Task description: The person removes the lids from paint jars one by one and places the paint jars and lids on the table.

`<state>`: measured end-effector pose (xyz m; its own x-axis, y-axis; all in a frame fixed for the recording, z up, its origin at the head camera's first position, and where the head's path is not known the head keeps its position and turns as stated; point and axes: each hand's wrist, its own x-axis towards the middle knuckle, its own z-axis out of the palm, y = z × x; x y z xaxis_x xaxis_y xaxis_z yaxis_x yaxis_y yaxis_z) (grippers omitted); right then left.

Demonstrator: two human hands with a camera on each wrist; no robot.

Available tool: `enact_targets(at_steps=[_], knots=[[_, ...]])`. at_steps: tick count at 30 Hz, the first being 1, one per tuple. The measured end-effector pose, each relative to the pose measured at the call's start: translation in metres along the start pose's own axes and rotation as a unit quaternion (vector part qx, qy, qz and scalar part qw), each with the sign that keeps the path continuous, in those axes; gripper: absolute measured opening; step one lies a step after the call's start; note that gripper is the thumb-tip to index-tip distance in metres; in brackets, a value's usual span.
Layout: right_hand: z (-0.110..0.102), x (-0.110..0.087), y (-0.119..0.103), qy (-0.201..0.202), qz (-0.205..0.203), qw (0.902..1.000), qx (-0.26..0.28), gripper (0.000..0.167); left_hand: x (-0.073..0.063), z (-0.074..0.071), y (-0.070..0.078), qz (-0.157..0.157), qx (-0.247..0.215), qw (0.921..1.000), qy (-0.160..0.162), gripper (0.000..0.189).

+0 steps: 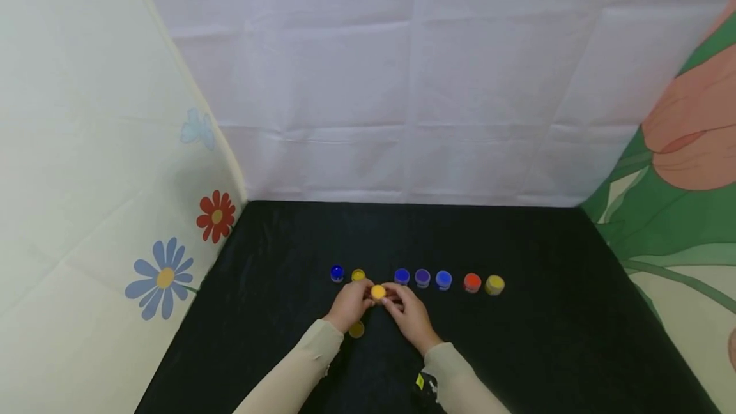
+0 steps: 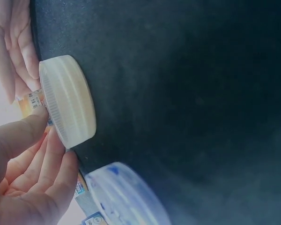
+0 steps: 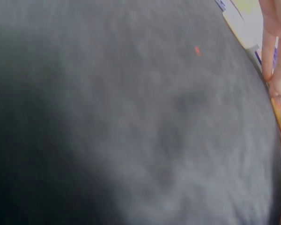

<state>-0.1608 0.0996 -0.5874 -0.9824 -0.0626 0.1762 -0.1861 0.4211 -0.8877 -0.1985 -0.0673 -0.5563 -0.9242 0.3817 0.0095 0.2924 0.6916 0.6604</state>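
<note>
Both hands meet at a small orange paint jar (image 1: 377, 292) with a printed label. My left hand (image 1: 349, 305) pinches it from the left, its thumb on the label in the left wrist view. From the right, my right hand (image 1: 413, 319) holds the same jar between thumb and fingers; the right wrist view shows only these fingers (image 3: 276, 51) at its edge. Beneath the left wrist lies a round yellowish lid (image 1: 356, 329). A yellow jar (image 1: 358, 275) stands just beyond the left hand, partly hidden by it.
A deep blue jar (image 1: 337, 273) stands left of the yellow one. To the right runs a row: a blue jar (image 1: 402, 276), a purple jar (image 1: 422, 278), a lighter blue jar (image 1: 443, 280), a red jar (image 1: 472, 282) and another yellow jar (image 1: 494, 284). Black cloth (image 1: 546, 350) covers the table.
</note>
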Motion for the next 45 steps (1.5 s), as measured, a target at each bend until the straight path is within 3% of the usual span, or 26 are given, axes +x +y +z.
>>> enact_targets(at_steps=[14,22,26,33,40,45], knots=[[0.0013,-0.0011,-0.0016,0.000,-0.002,0.9999,-0.015,0.024,-0.0006,-0.0010,0.0017,-0.015,-0.012,0.9998,-0.005,0.015],[0.0012,0.0004,-0.0028,-0.009,0.020,0.9996,0.018,0.034,0.0002,-0.0005,0.0011,-0.019,-0.006,0.9998,-0.008,0.017],[0.0029,0.0004,-0.0016,-0.001,0.025,0.9995,0.017,0.031,0.0003,-0.0009,0.0022,-0.018,-0.003,0.9998,-0.012,0.018],[0.0020,0.0002,-0.0015,-0.005,0.015,0.9999,0.002,0.022,0.0001,-0.0029,0.0025,-0.008,0.005,0.9999,-0.014,0.016],[-0.0020,-0.0007,-0.0040,-0.014,0.001,0.9998,-0.016,0.028,0.0012,-0.0028,0.0016,-0.008,0.010,0.9999,-0.012,0.015],[-0.0004,-0.0003,-0.0028,-0.016,0.003,0.9998,0.008,0.030,0.0009,-0.0013,0.0014,-0.015,0.010,0.9998,-0.013,0.017]])
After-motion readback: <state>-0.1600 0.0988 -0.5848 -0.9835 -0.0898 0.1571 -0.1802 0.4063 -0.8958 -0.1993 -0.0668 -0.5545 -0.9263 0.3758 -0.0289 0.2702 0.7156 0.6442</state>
